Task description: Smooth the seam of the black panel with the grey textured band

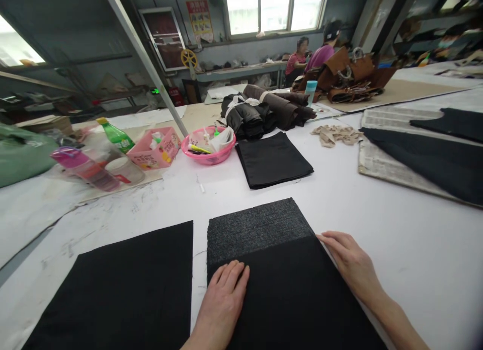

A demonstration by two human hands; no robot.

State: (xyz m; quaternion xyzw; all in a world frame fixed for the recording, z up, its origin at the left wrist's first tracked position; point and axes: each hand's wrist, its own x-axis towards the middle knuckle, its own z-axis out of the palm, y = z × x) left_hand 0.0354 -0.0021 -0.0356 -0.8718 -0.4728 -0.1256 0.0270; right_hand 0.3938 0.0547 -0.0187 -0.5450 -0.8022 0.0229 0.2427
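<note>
A large piece of black fabric (279, 289) lies in front of me on the white table (407, 249). It covers most of a dark grey, speckled textured sheet (256, 226), whose far strip shows beyond the fabric's edge. Flat on the fabric, near its left side, rests my left hand (224, 299), open with the fingers side by side. My right hand (350, 262) is at the right edge, fingertips closed on the fabric's border by the far corner. Left of these, apart by a narrow gap, lies another black fabric piece (132, 284).
Beyond stand a black fabric stack (275, 158), a pink basket (209, 156), a pink box (154, 151) and a purple-lidded bottle (86, 168). Dark rolls (249, 116) lie further back. Black cut pieces (426, 156) rest on a board at right. Several people sit in the background.
</note>
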